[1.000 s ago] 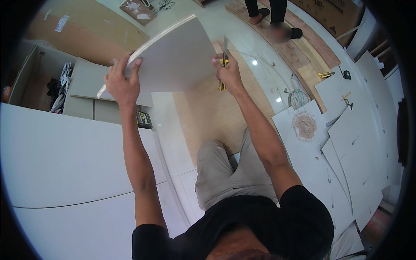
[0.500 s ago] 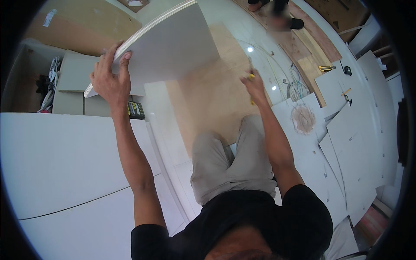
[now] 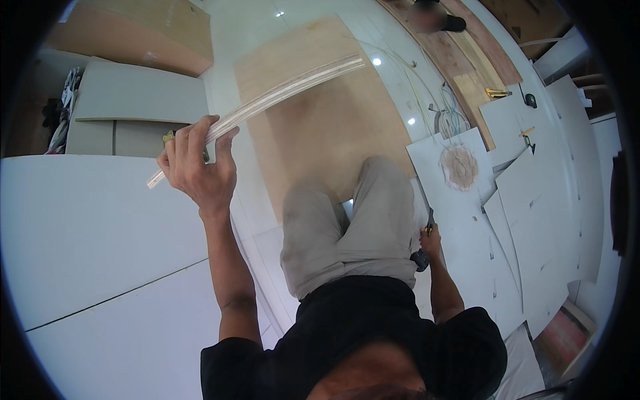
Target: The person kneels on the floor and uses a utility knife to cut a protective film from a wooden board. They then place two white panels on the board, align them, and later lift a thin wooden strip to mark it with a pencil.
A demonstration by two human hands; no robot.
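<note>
My left hand (image 3: 200, 167) is closed around a white panel (image 3: 287, 87), gripping it near its near-left end. The panel is tilted so that mostly its long, pale, layered edge shows, running up and to the right from my fingers. Low beside my right hip, my right hand (image 3: 433, 241) is wrapped around a slim black-and-yellow tool (image 3: 429, 223), whose kind I cannot make out. A dark rounded object (image 3: 419, 260) sits right by that hand at my waist. A small yellowish thing (image 3: 169, 136) shows partly behind my left fingers.
Brown sheet (image 3: 327, 120) lies on the glossy floor before my knees. White cabinet panels (image 3: 100, 227) fill the left, with a cardboard box (image 3: 133, 33) beyond. At right are white boards (image 3: 533, 220), a sawdust pile (image 3: 459, 168), coiled cable (image 3: 453, 123) and wooden planks (image 3: 467, 80).
The panel has turned from showing its broad face to nearly edge-on, and my left hand has come lower and rightward. My right hand has dropped back from over the brown sheet to my hip.
</note>
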